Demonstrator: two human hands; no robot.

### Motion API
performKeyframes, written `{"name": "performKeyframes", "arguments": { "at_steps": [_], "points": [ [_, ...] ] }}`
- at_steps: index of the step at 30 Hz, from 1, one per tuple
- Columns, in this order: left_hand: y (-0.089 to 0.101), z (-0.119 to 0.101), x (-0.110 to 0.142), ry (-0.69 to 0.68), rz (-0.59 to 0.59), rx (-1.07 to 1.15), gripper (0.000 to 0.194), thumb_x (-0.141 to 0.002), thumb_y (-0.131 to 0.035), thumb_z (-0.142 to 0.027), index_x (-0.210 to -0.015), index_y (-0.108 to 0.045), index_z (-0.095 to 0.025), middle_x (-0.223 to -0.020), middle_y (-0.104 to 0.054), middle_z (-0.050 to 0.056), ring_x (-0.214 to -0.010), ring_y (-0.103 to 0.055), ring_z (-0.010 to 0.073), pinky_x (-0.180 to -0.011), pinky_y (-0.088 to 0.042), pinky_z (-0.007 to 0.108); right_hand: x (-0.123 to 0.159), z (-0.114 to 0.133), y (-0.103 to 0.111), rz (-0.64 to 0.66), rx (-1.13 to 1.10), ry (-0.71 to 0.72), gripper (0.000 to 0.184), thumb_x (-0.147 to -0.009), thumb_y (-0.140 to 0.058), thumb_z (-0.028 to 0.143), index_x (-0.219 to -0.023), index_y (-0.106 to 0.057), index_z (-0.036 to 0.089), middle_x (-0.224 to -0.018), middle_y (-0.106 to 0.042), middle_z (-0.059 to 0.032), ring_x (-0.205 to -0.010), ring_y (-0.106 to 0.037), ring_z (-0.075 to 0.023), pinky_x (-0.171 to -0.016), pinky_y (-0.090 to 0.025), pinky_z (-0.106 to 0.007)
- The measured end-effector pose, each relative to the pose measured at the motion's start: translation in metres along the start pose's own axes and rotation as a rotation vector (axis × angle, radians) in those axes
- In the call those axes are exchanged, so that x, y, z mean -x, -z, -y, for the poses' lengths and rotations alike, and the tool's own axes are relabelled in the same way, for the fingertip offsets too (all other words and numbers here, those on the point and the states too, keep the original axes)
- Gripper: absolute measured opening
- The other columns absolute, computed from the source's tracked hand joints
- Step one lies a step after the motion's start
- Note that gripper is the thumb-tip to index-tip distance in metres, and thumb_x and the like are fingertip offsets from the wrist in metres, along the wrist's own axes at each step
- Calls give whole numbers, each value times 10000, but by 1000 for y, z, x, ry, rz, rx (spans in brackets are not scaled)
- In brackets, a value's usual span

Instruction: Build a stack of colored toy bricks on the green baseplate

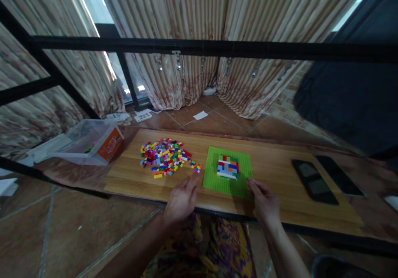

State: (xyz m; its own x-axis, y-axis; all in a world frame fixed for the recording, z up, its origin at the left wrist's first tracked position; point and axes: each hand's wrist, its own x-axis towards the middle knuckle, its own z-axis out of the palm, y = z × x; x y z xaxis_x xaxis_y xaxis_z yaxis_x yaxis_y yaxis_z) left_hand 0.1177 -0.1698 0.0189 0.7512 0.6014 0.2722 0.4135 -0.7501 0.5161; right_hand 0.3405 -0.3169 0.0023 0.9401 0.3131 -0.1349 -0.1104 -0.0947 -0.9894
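A green baseplate (214, 180) lies on the wooden board, carrying a low block of colourful bricks (228, 167) near its middle. My left hand (183, 199) rests over the board's front part, left of the plate and below the loose bricks; its fingers reach forward, loosely extended, with nothing visible in them. At the plate's right edge is my right hand (265, 201), its thumb and fingers pinched together. Whatever that pinch holds is too small or hidden to make out. A spread pile of loose toy bricks (166, 157) covers the board to the left.
A clear plastic box (83, 141) with an orange label stands left of the wooden board (130, 184). Two dark flat phone-like things (314, 182) lie at the right. A black metal bar (199, 47) crosses beyond the board, before striped curtains (174, 16).
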Motion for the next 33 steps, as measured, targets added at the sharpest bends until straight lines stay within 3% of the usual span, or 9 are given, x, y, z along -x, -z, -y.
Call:
{"name": "performKeyframes", "arguments": {
  "at_steps": [6,10,13,17,24,28,33],
  "points": [
    [41,68,16,321,-306,-20,209,-879,-491,-284,-1029,-615,-208,-900,-703,49,-837,-676,193,-768,-534,295,26,8,-8,59,161,118,417,-690,-711,539,-869,-748,163,-921,-751,-98,-886,-681,-256,-838,-517,-385],
    [61,101,13,526,-463,-28,241,-873,-485,-329,-1019,-616,-188,-898,-697,65,-819,-672,210,-739,-526,308,51,11,-26,238,290,257,340,-807,-618,483,-914,-735,182,-976,-735,-95,-929,-672,-247,-852,-508,-388],
    [66,119,4,603,-508,-113,268,-872,-454,-297,-1033,-624,-168,-930,-684,96,-889,-659,242,-782,-518,347,65,8,-45,421,390,374,291,-863,-556,424,-940,-723,198,-981,-718,-89,-921,-665,-230,-840,-505,-373],
    [63,130,-6,583,-495,-167,288,-858,-426,-223,-1052,-625,-149,-994,-660,128,-954,-636,262,-820,-510,374,67,6,-79,518,526,529,284,-902,-490,355,-979,-706,186,-964,-699,-100,-888,-653,-224,-829,-503,-371],
    [56,135,-2,526,-513,-124,278,-860,-421,-198,-1046,-623,-155,-977,-643,117,-925,-628,255,-806,-512,373,53,10,-131,448,797,704,327,-893,-501,303,-1123,-654,129,-1058,-651,-148,-970,-606,-272,-884,-488,-407],
    [53,137,-1,519,-517,-91,261,-857,-440,-201,-1045,-618,-172,-968,-639,104,-917,-628,244,-792,-514,360,47,7,-142,445,898,728,397,-863,-539,287,-1197,-609,84,-1064,-631,-175,-1009,-575,-300,-912,-471,-429],
    [56,135,1,489,-533,-31,233,-859,-465,-220,-1028,-619,-176,-935,-638,88,-874,-633,223,-776,-519,346,48,5,-145,526,832,703,346,-865,-504,249,-1167,-622,128,-994,-642,-128,-951,-592,-266,-881,-484,-411]
  ]
}}
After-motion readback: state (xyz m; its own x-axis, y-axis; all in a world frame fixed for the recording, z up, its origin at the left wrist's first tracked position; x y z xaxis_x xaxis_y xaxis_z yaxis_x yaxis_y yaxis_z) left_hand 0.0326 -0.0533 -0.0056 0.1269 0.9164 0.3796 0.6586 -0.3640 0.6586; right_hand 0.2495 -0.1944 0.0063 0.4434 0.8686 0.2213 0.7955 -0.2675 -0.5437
